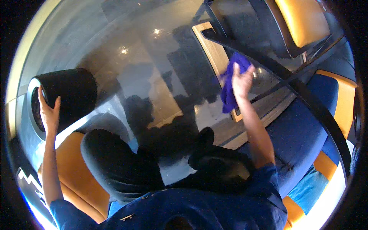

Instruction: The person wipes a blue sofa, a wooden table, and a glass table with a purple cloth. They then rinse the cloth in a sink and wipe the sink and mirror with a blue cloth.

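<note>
My left hand (pixel 49 113) is on a black cylindrical container (pixel 72 95) with a pale rim. Its fingers lie over the rim and its thumb is against the dark side. In my right hand (pixel 242 82) is a bunched purple cloth (pixel 228 95), slightly blurred. The cloth lies against a long light-wood board (pixel 214 56) edged in black, covering part of it. A black metal bar (pixel 253 56) starts near the board's far end and slants past my right hand.
A second black bar (pixel 310 66) crosses the first. On the right runs a dark blue padded bench (pixel 299 129) with orange parts. An orange cushion (pixel 304 23) is at upper right, an orange seat (pixel 74 166) beside my left leg. The grey floor (pixel 138 54) reflects lights.
</note>
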Motion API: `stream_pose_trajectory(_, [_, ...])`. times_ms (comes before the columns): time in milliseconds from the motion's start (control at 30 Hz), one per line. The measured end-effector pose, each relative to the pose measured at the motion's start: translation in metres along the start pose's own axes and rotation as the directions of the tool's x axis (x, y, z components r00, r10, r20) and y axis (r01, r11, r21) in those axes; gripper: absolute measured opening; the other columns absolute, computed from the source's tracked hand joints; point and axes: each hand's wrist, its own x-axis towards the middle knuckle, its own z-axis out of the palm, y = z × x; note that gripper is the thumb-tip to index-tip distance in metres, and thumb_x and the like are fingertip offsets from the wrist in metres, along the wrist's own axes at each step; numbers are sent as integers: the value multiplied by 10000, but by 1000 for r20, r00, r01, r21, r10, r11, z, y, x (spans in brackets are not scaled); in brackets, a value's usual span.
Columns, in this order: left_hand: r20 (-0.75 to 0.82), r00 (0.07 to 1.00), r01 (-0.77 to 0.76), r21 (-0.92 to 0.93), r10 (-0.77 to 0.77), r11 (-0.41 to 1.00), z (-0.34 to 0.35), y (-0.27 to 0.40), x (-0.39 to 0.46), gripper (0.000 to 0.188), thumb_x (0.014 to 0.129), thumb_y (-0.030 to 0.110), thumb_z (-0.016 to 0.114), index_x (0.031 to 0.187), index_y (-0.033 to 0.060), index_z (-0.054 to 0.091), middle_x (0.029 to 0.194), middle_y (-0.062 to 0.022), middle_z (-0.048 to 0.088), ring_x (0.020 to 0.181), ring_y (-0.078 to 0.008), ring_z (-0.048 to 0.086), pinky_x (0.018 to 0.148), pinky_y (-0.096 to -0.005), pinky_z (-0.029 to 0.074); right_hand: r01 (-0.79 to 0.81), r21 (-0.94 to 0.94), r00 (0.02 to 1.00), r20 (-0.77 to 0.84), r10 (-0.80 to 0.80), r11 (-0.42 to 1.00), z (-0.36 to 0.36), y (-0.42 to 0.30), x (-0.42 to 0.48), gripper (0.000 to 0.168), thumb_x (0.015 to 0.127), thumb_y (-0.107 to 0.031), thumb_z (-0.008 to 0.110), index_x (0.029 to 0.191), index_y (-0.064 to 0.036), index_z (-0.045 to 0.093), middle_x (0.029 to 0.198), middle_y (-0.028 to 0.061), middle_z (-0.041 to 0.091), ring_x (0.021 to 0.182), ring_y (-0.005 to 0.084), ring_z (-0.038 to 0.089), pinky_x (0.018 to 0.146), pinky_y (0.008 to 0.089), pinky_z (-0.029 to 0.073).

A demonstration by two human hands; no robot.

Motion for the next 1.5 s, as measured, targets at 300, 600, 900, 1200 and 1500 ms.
stream_pose_trajectory(300, [17, 998, 52, 96, -54, 994, 3, -15, 6, 736, 868, 291, 654, 1465, 246, 226, 1382, -219, 439, 1238, -382, 471, 1033, -458, 385, 185, -239, 955, 275, -116, 953, -4, 86, -111, 682, 720, 79, 631, 1342, -98, 413, 1444, 164, 346, 1352, 409, 262, 1123, 440, 231])
stream_pose_trajectory(600, [-9, 1000, -5, 24, 5, 1000, 6, -38, 4, 726, 867, 310, 647, 1460, 224, 237, 1393, -215, 427, 1241, -391, 463, 1052, -455, 363, -324, 572, 737, -346, 581, 753, -98, 63, -141, 527, 947, -380, 533, 1285, 15, 449, 1210, 138, 547, 1038, 229, 557, 909, 337, 447])
stream_pose_trajectory(900, [14, 1000, -22, -54, 23, 998, 24, -30, 20, 762, 860, 251, 645, 1471, 220, 190, 1387, -247, 417, 1246, -411, 449, 1042, -463, 368, -39, 940, 833, -156, 531, 338, -118, -72, -28, 411, 952, -282, 496, 1303, -71, 466, 1229, 100, 555, 1120, 268, 535, 1001, 441, 407])
stream_pose_trajectory(1200, [3, 1000, -23, -95, 23, 995, 44, -27, 26, 779, 836, 159, 644, 1472, 169, 194, 1415, -235, 385, 1291, -380, 403, 1060, -421, 344, 210, 978, 909, -199, 366, 9, -308, -123, -30, 425, 894, -139, 464, 1287, 24, 488, 1341, 200, 486, 1268, 353, 419, 1114, 540, 217])
stream_pose_trajectory(1500, [-13, 999, -38, -76, 37, 996, 44, -39, 28, 795, 829, 129, 633, 1479, 173, 178, 1430, -233, 361, 1299, -393, 386, 1066, -429, 336, 529, -54, 120, -983, -138, 847, -303, -162, -21, 488, 741, -182, 663, 1176, -20, 512, 1302, 191, 471, 1227, 337, 444, 1072, 432, 300])
